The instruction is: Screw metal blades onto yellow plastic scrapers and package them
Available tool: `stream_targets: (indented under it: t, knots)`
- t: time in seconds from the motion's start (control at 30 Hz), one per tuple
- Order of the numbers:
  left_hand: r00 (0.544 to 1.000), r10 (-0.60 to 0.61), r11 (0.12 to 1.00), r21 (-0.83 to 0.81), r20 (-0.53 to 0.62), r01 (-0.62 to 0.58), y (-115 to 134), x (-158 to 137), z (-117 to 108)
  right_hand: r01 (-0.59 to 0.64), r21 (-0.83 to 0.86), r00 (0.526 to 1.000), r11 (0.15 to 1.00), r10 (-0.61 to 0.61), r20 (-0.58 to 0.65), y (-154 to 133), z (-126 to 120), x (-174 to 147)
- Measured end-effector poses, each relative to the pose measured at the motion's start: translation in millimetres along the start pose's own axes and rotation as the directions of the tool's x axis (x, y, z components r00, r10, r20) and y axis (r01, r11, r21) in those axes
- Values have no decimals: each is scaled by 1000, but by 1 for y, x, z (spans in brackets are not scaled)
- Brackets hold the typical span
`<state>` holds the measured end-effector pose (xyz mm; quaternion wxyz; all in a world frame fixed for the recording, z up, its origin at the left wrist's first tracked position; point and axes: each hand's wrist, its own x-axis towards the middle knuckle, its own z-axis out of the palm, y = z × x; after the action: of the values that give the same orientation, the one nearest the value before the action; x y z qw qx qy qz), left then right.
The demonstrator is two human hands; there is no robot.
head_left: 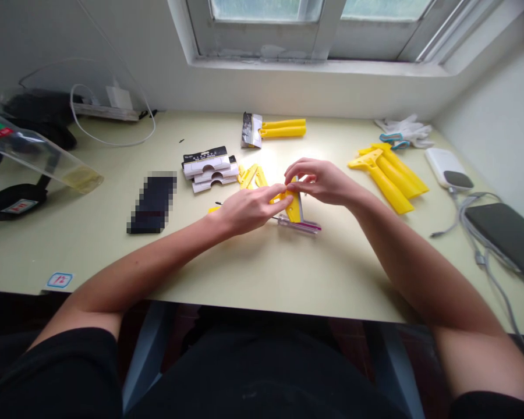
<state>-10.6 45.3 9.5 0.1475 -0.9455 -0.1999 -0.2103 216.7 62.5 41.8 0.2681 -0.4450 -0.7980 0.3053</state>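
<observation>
Both hands meet at a yellow scraper head (294,210) with a grey strip along its right edge, tilted above the desk. My left hand (251,206) grips it from the left, thumb and fingers closed on it. From the right, my right hand (318,181) pinches its upper end; anything small between those fingertips is hidden. Just below lies a screwdriver (303,226) with a clear and purple handle, its shaft running under my left hand. More yellow scraper parts (254,176) lie behind my left hand, partly covered by it.
Black-and-white cardboard sleeves (207,166) are stacked left of the hands. Yellow handles (390,177) lie at right, near white gloves (408,131). A sleeved yellow pair (283,127) lies at the back. A pixelated dark object (152,203), bottle (39,154) and cabled power bank (506,235) surround the area.
</observation>
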Motion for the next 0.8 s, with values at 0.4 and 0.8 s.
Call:
stream_targets:
  t: [0.4,0.8]
  knots:
    - [993,53,998,-45,102,-48,-1,1,-4,-230,406,971,884,179,160,2,2,-1]
    - [987,160,984,79,9,-160,7,-20,-22,-334,524,943,783,285,174,-16,15,-10]
